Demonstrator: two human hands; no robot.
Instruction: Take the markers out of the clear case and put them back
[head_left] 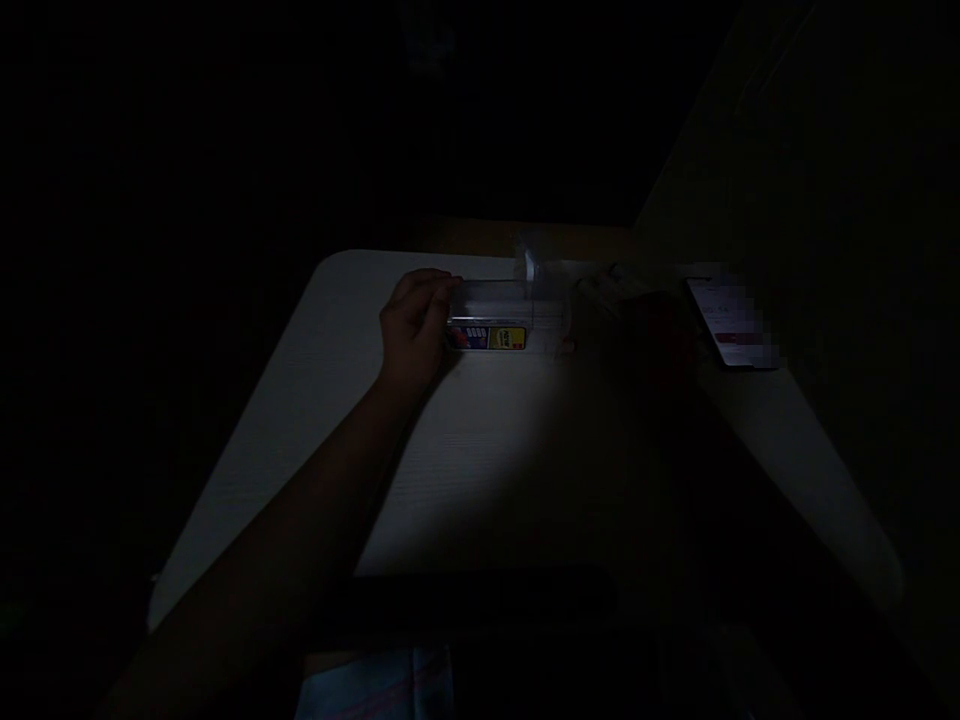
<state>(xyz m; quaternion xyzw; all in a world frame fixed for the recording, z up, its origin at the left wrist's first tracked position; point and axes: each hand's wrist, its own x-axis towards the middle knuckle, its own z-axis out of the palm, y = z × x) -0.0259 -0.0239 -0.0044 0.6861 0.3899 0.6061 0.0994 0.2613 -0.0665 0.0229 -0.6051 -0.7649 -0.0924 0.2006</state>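
A clear plastic box (491, 300) lies on the white table, with a dark blue and yellow label (506, 338) along its near side. My left hand (416, 325) is closed on the box's left end, thumb and fingers at its upper edge. A clear upright plastic piece (531, 265), perhaps a flap or lid, rises at the box's right part. Deep shadow covers my right hand (652, 335), to the right of the box. Its fingers are lost in the dark, so I cannot see whether it holds anything.
The room is very dark, with light falling on part of the white table (300, 420). A phone with a lit screen (724, 320) lies at the right. Some thin, pale items (604, 285) lie between box and phone, too dim to name. Patterned cloth (375, 685) shows below the near edge.
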